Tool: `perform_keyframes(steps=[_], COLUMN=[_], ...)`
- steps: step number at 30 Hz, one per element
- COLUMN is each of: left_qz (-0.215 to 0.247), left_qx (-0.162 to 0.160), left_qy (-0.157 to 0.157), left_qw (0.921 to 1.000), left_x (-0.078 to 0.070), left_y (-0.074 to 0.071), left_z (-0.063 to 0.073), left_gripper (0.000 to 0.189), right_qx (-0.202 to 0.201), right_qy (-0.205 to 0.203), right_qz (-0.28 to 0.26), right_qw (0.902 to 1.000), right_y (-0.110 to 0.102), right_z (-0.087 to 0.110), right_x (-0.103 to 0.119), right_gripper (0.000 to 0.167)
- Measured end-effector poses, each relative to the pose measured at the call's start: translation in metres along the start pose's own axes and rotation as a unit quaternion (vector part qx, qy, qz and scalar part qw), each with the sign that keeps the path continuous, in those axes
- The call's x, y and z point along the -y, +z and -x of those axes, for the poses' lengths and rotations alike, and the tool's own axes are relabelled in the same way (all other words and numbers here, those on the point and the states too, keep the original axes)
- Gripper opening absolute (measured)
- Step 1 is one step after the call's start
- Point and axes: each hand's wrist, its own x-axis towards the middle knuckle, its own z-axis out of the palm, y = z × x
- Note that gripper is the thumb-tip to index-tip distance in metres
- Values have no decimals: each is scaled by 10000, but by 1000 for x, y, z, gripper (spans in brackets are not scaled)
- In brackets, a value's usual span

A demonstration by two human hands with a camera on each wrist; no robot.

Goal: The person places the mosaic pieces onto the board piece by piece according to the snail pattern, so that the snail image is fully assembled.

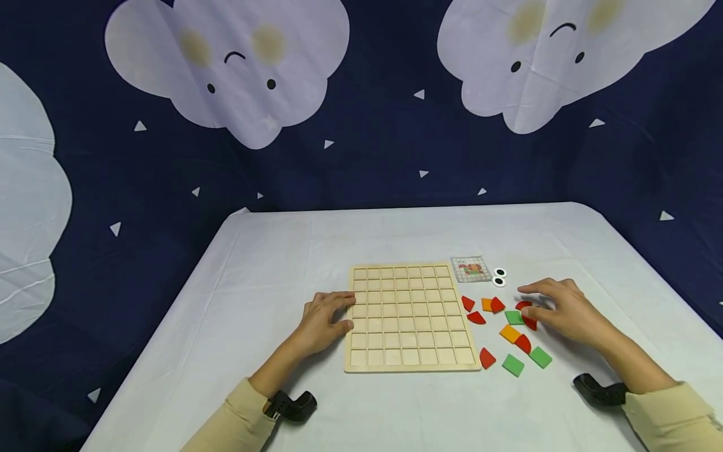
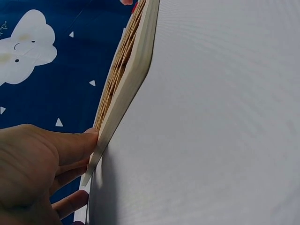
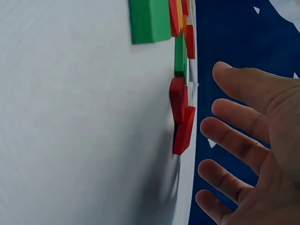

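A pale wooden board (image 1: 408, 324) with a square grid of shallow recesses lies flat on the table. Along its left edge, my left hand (image 1: 318, 324) rests with thumb and fingertips touching the frame; the left wrist view shows the thumb (image 2: 77, 145) against the rim. My right hand (image 1: 565, 310) hovers over the loose pieces, fingers spread and relaxed, holding nothing. Below it are red quarter-round pieces (image 1: 530, 322) beside a green square (image 1: 514, 317). In the right wrist view, two red pieces (image 3: 178, 101) lean together near the fingertips.
Right of the board lie more red quarter-rounds (image 1: 487, 358), orange squares (image 1: 509, 333) and green squares (image 1: 513, 365). A small pattern card (image 1: 471, 269) sits by the board's far right corner, with two white eye discs (image 1: 499, 272) beside it. A white cloth covers the table (image 1: 271, 270).
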Motion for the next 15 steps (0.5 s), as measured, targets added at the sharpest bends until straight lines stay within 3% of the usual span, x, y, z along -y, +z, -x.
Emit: perform_keyframes(steps=[15], left_qz=[52], left_qx=[-18], left_qy=[-23], left_qw=[10000], left_x=[-1], left_y=[-1], left_z=[1], left_gripper=[44], right_qx=[-62], right_qy=[-53], right_qz=[219], right_qw=[9997], right_y=[5], right_z=[1], right_x=[-8], right_gripper=[38])
